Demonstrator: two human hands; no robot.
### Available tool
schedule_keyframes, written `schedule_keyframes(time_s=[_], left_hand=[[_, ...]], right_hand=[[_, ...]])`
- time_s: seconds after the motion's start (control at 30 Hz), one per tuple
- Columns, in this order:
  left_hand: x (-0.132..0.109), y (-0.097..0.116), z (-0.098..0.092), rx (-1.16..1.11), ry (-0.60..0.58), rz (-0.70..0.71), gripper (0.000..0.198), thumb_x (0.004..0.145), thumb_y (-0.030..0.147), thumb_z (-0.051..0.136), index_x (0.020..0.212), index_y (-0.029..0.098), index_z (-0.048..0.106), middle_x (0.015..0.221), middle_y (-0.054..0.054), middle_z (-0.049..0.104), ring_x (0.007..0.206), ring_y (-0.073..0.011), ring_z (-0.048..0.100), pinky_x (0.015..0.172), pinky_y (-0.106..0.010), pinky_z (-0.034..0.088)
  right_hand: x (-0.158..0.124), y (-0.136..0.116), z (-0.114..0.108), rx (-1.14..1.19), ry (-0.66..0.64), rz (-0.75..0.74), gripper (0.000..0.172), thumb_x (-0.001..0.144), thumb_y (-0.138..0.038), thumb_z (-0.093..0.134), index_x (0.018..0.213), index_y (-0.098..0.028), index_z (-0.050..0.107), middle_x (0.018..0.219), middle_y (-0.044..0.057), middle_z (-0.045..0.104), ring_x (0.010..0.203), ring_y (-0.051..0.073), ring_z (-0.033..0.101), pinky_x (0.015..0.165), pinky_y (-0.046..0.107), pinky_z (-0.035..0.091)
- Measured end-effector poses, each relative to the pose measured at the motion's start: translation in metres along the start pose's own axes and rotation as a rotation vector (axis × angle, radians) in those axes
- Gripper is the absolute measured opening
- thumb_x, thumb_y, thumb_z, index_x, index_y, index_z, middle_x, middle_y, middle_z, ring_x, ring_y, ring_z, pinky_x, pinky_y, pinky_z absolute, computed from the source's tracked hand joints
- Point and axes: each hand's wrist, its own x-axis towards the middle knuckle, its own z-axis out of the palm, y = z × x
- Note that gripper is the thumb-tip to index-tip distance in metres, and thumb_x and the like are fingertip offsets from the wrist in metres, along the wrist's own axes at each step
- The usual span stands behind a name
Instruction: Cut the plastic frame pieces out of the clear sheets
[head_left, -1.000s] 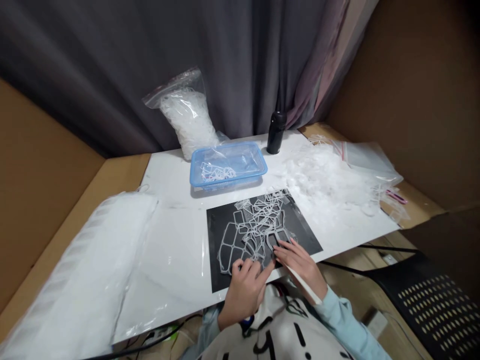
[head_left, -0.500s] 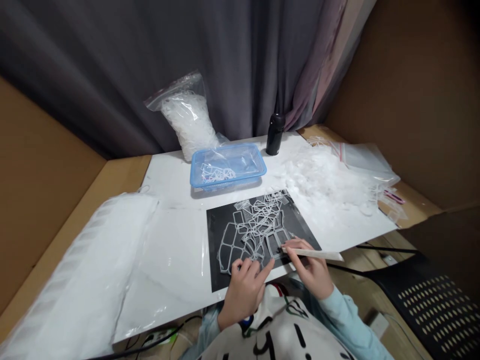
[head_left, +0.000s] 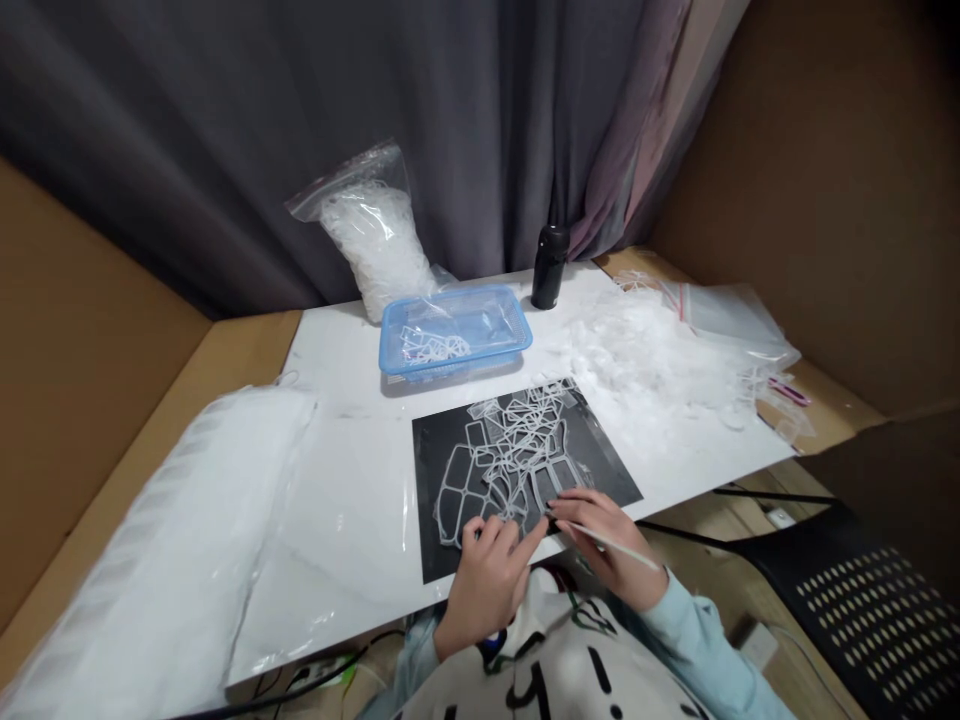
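Note:
A black mat (head_left: 607, 465) lies on the white table (head_left: 352, 380) near its front edge, covered with a tangle of thin white plastic frames (head_left: 506, 455). My left hand (head_left: 487, 580) rests on the mat's near edge, fingers bent and pressing on the frames. My right hand (head_left: 611, 545) is closed on a thin white stick (head_left: 611, 540), held like a pen, with its tip on the frames at the mat's front.
A blue basket (head_left: 454, 335) with a few frames stands behind the mat. A clear bag of white pieces (head_left: 375, 235) and a black bottle (head_left: 549, 265) stand at the back. Loose white pieces (head_left: 660, 365) and bags lie right, a big white bag (head_left: 150, 540) left.
The white stick swung from pointing back toward me, out to the right, and now slants down-right with its tip on the frames. My left hand has stayed put.

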Motion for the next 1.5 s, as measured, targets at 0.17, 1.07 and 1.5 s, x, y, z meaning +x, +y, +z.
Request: schedule_keyframes(time_s=[0.17,1.07,1.5], left_hand=[[0.001,0.000,0.000,-0.022,0.005,0.003,0.053,0.080,0.019,0.067,0.132,0.023,0.055,0.088,0.000,0.057,0.083,-0.0204,0.046,0.080,-0.035,0.028],[-0.001,0.000,-0.001,-0.028,-0.027,-0.010,0.056,0.082,0.016,0.061,0.137,0.024,0.051,0.090,0.000,0.057,0.087,-0.0198,0.047,0.082,-0.035,0.028],[-0.003,0.000,0.003,0.004,0.079,-0.019,0.044,0.084,0.024,0.064,0.128,0.025,0.061,0.089,-0.001,0.058,0.085,-0.0174,0.050,0.082,-0.034,0.029]], right_hand=[[-0.006,0.006,0.009,-0.270,0.008,-0.150,0.024,0.104,-0.020,0.043,0.118,-0.019,0.062,0.120,0.012,0.069,0.115,0.025,0.062,0.101,0.050,0.051],[0.045,0.031,-0.060,-0.271,1.036,0.231,0.020,0.099,-0.026,0.056,0.109,-0.012,0.066,0.105,0.013,0.071,0.101,0.027,0.069,0.089,0.044,0.056],[0.025,0.029,-0.049,0.171,0.024,0.304,0.025,0.102,-0.035,0.050,0.106,-0.021,0.071,0.110,0.008,0.072,0.105,0.023,0.068,0.093,0.035,0.056]])
